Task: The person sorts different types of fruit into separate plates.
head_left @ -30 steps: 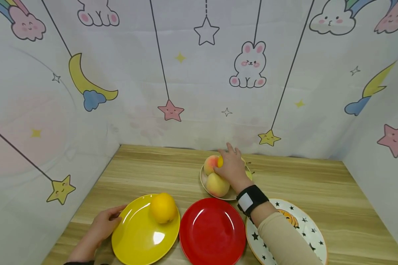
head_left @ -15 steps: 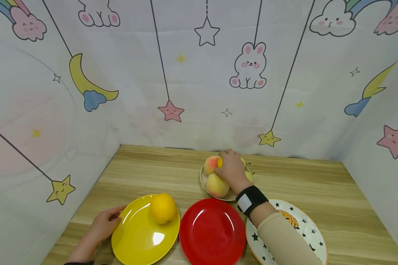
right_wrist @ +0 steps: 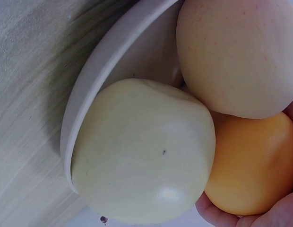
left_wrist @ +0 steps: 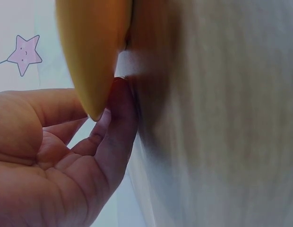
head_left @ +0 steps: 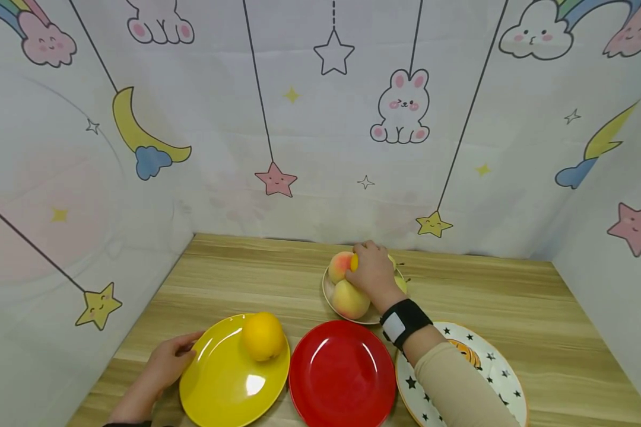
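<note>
At the back of the table my right hand [head_left: 375, 274] reaches into a white fruit bowl [head_left: 328, 296] and grips an orange [right_wrist: 253, 165], its fingers curled round the far side. Two peaches [head_left: 351, 298] lie beside that orange, and pale yellow-green pears [head_left: 400, 283] are partly hidden behind the hand. In the right wrist view one pear [right_wrist: 144, 151] and a peach [right_wrist: 238, 56] press close to the orange. My left hand [head_left: 165, 363] pinches the left rim of a yellow plate [head_left: 219, 373], thumb above and fingers beneath. Another orange [head_left: 263, 336] sits on that plate.
A red plate [head_left: 342, 373] stands in the middle, close against the yellow one. On the right is a white plate [head_left: 499, 367] with black stars, partly covered by my right forearm. A printed cloth [head_left: 320, 130] walls the back and sides of the wooden table [head_left: 262, 267].
My right hand's fingers, raised and spread over the bowl a second ago, have come down and closed round the orange. The left hand and the plates have stayed in place.
</note>
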Demonstrator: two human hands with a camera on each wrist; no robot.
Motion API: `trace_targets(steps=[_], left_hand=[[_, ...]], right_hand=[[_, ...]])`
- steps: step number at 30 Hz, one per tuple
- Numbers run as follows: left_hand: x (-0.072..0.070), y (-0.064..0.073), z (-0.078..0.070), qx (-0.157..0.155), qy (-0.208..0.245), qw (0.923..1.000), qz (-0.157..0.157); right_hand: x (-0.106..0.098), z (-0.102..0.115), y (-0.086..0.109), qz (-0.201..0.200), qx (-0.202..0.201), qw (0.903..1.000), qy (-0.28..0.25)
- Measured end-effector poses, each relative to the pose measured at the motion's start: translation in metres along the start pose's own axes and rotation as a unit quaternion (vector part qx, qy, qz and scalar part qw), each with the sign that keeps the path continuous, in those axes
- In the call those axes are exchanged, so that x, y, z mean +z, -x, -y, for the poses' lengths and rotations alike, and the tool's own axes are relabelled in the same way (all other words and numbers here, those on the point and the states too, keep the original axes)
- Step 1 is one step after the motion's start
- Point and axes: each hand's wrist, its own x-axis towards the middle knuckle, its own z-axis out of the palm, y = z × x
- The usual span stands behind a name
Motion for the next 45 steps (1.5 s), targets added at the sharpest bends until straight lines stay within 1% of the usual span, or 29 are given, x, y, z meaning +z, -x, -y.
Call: trace_targets(steps=[8,12,17,21,26,33,39,45], left_hand=[[-0.001,0.0,-0.001,-0.007,0.003,1.0,0.005],[-0.002,0.0,0.0,-0.003,-0.001,1.0,0.001],[-0.004,0.0,-0.001,-0.002,0.0,1.0,0.001],[-0.003,0.0,-0.001,-0.003,0.01,0.9999,0.004],[-0.002,0.001,-0.002,-0.002,0.015,0.9999,0.003],[-0.001,-0.001,-0.002,-0.007,0.014,0.9998,0.007],[-0.001,-0.001,-0.001,-0.004,0.014,0.9999,0.009],[0.0,0.0,0.001,-0.002,0.013,0.9999,0.009]], right_hand=[[0.0,0.001,-0.002,0.012,0.003,0.9999,0.011],[0.001,0.002,-0.003,0.015,0.002,0.9998,0.013],[0.003,0.001,-0.004,0.008,-0.005,0.9998,0.017],[0.003,0.001,-0.005,0.01,-0.003,0.9997,0.021],[0.0,0.001,-0.006,0.014,0.001,0.9998,0.016],[-0.005,0.002,-0.005,0.004,-0.002,0.9999,0.01],[-0.01,0.011,-0.004,-0.005,-0.024,0.9997,-0.005],[-0.011,0.029,0.001,-0.008,-0.044,0.999,-0.006]])
